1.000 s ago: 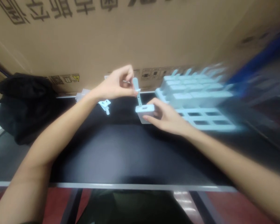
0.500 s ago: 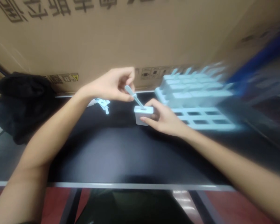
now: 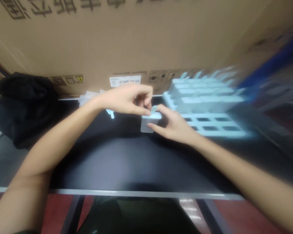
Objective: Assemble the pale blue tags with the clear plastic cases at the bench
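Pale blue plastic marks the work in the head view, the one view given: an ice-pop mould (image 3: 146,126) with a flat lid (image 3: 147,117) and a rounded stick (image 3: 154,109) rising from it. It sits over the middle of the black tabletop (image 3: 127,162), between the two hands; whether its base touches the surface, I cannot tell.

The right hand (image 3: 175,126) grips the mould from the side, thumb along the front and forefinger bent over near the stick. The left hand (image 3: 129,99) is half curled, its thumb at the lid beside the stick's foot; whether thumb and fingers pinch the stick is hidden.

The step in hand looks like seating the stick through the lid. I judge that the next move calls for a firm right-hand hold and straight downward pressure from the left, so the stick does not lean.

To the right, a blurred slotted rack (image 3: 211,133) bears rows of similar moulds (image 3: 191,104), sticks up. Behind the left wrist lie a loose blue piece (image 3: 111,114) and some whitish cups (image 3: 88,97).
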The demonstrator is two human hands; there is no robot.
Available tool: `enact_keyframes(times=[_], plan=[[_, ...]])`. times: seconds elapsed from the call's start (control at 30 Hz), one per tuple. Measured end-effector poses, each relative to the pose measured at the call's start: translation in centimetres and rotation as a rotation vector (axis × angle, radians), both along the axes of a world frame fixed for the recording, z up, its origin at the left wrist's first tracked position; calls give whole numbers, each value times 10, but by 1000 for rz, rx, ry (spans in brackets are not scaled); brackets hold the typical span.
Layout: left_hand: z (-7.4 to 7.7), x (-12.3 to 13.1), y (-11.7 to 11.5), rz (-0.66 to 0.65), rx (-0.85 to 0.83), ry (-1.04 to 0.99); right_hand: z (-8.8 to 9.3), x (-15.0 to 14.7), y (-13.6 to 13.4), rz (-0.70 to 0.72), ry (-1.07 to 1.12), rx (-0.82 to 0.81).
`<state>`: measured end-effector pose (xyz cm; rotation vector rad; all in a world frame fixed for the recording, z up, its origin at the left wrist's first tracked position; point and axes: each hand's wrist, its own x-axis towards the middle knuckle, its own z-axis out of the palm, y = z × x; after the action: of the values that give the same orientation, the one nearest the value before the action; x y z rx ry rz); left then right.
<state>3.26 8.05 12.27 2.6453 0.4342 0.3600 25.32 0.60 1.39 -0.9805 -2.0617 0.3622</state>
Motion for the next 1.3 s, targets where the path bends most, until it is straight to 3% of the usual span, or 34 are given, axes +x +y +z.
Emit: enact_keyframes(times=[0.13, 0.23, 0.37, 0.47, 0.6, 0.77, 1.1, 1.3], plan=[[8, -3, -2, -26, 29, 56, 5, 2, 0, 2, -62, 43], [5, -13, -5, -17, 81, 114, 25, 18, 1, -10, -159, 78], [-22, -42, -12, 157, 252, 202, 65, 61, -7, -151, -278, 92], [-51, -68, -21, 316, 441, 339, 82, 94, -15, -327, -363, 79], [-82, -86, -27, 430, 555, 382, 80, 121, -21, -410, -484, -54], [-103, -83, -22, 430, 617, 307, 77, 127, -18, -383, -551, -53], [-113, -86, -19, 492, 541, 157, 54, 135, -5, -318, -585, 50], [-114, -85, -17, 536, 516, 143, 71, 109, -21, -440, -510, 89]])
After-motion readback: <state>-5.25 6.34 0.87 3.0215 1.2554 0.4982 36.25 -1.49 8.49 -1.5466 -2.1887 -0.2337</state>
